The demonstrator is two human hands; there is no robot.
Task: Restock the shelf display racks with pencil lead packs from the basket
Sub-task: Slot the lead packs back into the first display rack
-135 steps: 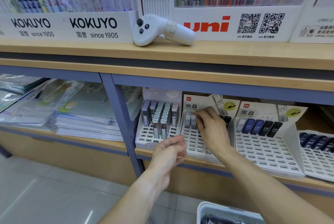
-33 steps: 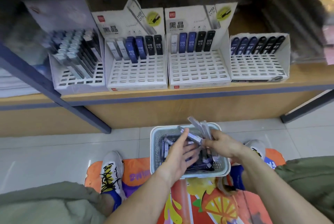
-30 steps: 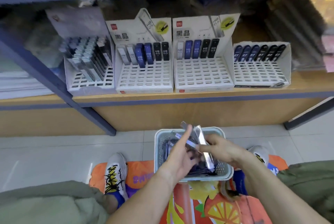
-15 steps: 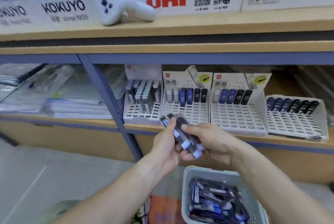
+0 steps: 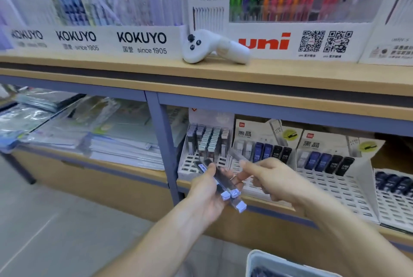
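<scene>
Head view: left grip (image 5: 206, 189) holds lead packs (image 5: 225, 184); right grip (image 5: 271, 178) pinches one pack (image 5: 235, 154).

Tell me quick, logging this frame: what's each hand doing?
Left hand: holds a bunch of lead packs.
Right hand: pinches one clear lead pack, blurred.

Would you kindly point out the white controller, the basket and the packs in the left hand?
white controller (image 5: 214, 47): head view, its body.
basket (image 5: 253, 258): head view, its near-left rim.
packs (image 5: 223, 179): head view, their dark middle.
</scene>
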